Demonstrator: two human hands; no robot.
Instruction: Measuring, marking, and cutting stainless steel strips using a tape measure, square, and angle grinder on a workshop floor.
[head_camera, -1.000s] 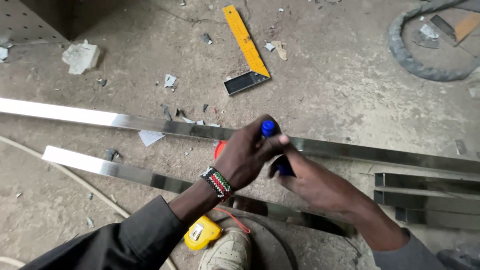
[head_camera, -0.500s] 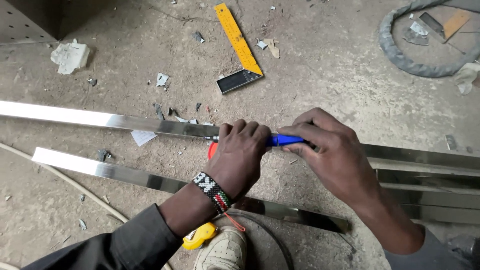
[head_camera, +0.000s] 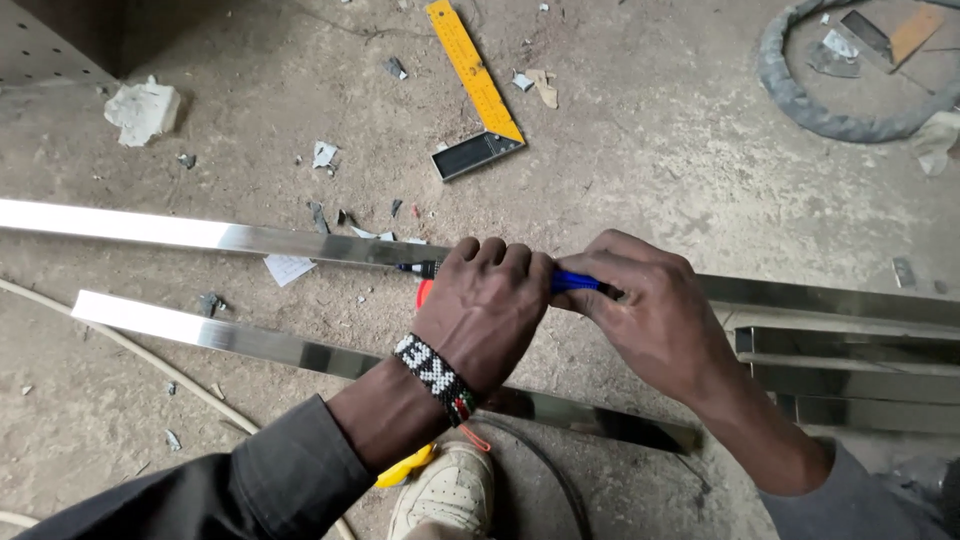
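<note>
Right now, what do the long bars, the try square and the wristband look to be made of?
Long bars: polished metal, maybe stainless steel; mirror-bright faces reflect the surroundings. Try square: yellow painted blade with printed graduations, dark stock; likely metal, unclear under the paint. Wristband on the left hand: small beads in black, white, red and green, probably glass or plastic. Marker in the right hand: blue glossy plastic.

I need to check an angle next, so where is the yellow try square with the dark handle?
The yellow try square lies on the concrete floor at top centre, beyond the long shiny metal tube.
</note>
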